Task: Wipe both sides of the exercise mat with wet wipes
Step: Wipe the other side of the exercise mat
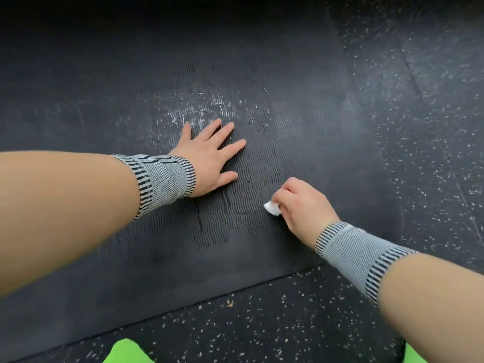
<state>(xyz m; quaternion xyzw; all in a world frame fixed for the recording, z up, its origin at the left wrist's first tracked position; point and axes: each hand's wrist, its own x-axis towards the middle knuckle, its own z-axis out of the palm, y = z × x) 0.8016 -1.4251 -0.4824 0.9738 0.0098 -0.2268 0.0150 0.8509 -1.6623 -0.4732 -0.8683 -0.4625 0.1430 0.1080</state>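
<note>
Down on the floor we go: the dark exercise mat (301, 142) lies flat across the speckled rubber floor (432, 127), its near edge running diagonally in front of the person. Left hand (209, 158) is planted palm-down on the ribbed middle of the mat, fingers straight and spread, grasping nothing. Right hand (301, 205) sits just beside it, nearer the mat's right side, fingers curled around a small bunched white wet wipe (272, 207) that pokes out by the thumb and touches the mat. Pale streaks (199, 111) glisten on the surface just beyond the left fingertips. Grey striped wrist sleeves (162, 179) on both arms, bright green fabric (128, 352) at the bottom edge
</note>
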